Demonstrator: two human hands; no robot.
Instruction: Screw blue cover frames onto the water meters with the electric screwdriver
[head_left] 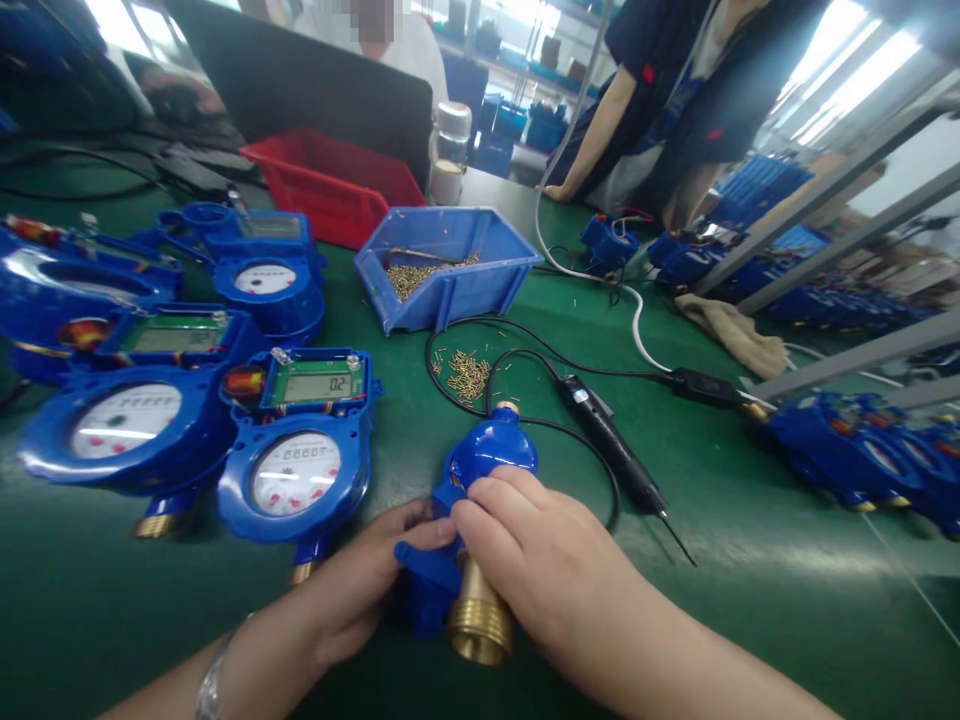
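Green desk (750, 520) spreads under all your work. Near its front edge lies the blue water meter (491, 455), glossy and round-bodied, its brass threaded end (480, 625) pointing at you. Your left hand (352, 600) has its grip clenched on the meter's side. Your right hand (525, 560) grasps it from above. Just beside it rest the electric screwdriver (611, 450) and loose brass screws (469, 375).

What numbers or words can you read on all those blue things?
"02": on the grey display of the blue round plastic water meter.
White dial counters: digits too blurred to read.
No text shows on the blue meter body with brass thread, gripped by the left hand and right hand.
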